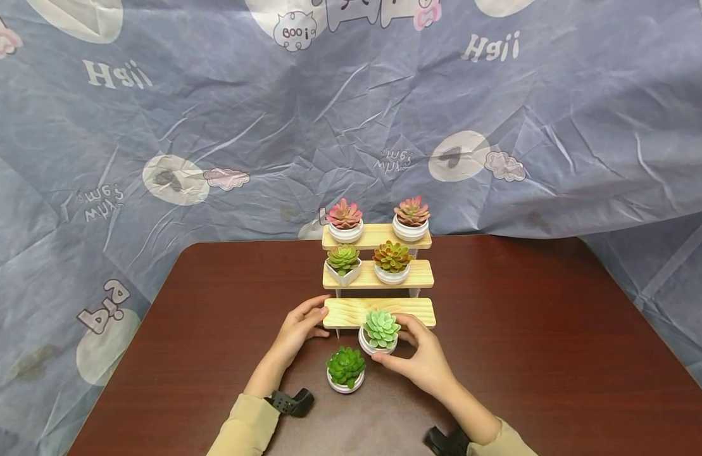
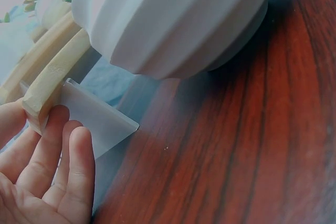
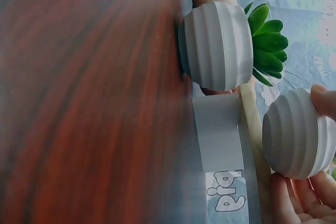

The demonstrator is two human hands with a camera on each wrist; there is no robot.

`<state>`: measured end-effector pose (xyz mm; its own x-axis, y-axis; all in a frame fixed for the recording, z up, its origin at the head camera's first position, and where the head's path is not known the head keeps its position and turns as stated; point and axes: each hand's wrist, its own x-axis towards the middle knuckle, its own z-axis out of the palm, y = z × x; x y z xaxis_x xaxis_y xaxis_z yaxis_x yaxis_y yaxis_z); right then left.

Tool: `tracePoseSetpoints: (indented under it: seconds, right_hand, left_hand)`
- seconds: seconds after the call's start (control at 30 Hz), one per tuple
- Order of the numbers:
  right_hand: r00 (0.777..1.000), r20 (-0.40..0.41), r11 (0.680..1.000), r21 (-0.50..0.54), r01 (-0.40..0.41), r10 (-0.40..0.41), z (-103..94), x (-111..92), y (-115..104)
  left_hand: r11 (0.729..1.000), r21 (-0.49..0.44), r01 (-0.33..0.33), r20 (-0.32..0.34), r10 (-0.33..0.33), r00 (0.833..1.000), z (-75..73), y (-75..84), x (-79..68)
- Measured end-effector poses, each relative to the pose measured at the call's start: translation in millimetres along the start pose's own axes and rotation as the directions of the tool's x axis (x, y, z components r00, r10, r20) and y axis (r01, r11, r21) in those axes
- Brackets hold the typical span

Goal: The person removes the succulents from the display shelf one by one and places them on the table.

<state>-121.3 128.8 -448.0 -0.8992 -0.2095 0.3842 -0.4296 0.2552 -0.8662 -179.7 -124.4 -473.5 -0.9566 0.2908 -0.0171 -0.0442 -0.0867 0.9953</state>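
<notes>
A pale green succulent [image 1: 382, 328] in a round white ribbed pot [image 3: 294, 135] is held by my right hand [image 1: 423, 360], thumb on one side and fingers on the other. It is at the front edge of the lowest wooden shelf [image 1: 351, 310] of a three-step stand; whether the pot touches the wood I cannot tell. My left hand [image 1: 298, 329] grips that shelf's left end [image 2: 39, 100], thumb and fingers about the wood. Between my arms, a dark green succulent [image 1: 346, 366] stands on the table in a white ribbed pot [image 2: 173, 22].
On the top shelf [image 1: 376, 236] are two pinkish succulents [image 1: 344, 215] [image 1: 411, 212] in white pots. The middle shelf [image 1: 364, 278] holds a yellow-green succulent [image 1: 343, 258] and an orange-green one [image 1: 392, 256]. A printed blue-grey cloth [image 1: 328, 114] hangs behind the dark red-brown table [image 1: 527, 316].
</notes>
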Motion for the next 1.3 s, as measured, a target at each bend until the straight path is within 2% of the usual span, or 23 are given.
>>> tracePoseSetpoints:
  seconds: [0.17, 0.3, 0.4, 0.6, 0.8, 1.0, 1.23, 1.3]
  right_hand:
    - [1.0, 0.002, 1.0, 0.014, -0.014, 0.014, -0.7, -4.9, 15.5]
    - [1.0, 0.001, 1.0, 0.016, 0.001, -0.001, -2.7, -9.1, 18.5]
    - [1.0, 0.001, 1.0, 0.0, 0.009, -0.009, -3.8, -11.8, 19.1]
    - [1.0, 0.01, 0.999, -0.044, 0.019, -0.019, -5.1, -15.3, 7.8]
    - [0.999, 0.047, 0.999, -0.048, 0.006, -0.004, -9.1, -16.5, -9.7]
    - [0.998, 0.066, 0.999, -0.045, 0.002, 0.001, -10.1, -18.3, -9.8]
    - [0.998, 0.066, 0.997, -0.073, -0.015, 0.02, -10.8, -22.9, -8.7]
    - [0.998, 0.065, 0.997, -0.077, -0.016, 0.021, -11.1, -24.2, -8.0]
  left_hand:
    - [1.0, 0.012, 0.004, -0.002, -0.004, 1.0, 0.0, -0.9, 0.9]
    - [1.0, -0.003, 0.0, -0.003, 0.0, 1.0, -3.3, -10.9, 5.0]
    - [1.0, -0.012, 0.0, -0.009, 0.0, 1.0, -6.0, -19.9, 8.7]
    - [1.0, 0.002, -0.016, -0.022, 0.016, 1.0, -7.1, -25.0, 10.0]
    - [1.0, 0.006, -0.017, -0.029, 0.017, 0.999, -6.9, -24.9, 9.5]
    - [1.0, -0.011, 0.002, -0.026, -0.003, 1.0, -6.3, -20.9, 8.6]
    - [1.0, 0.002, -0.005, 0.0, 0.005, 1.0, -0.4, -3.1, 1.8]
    - [1.0, -0.007, -0.004, -0.002, 0.004, 1.0, -1.6, -6.7, 3.3]
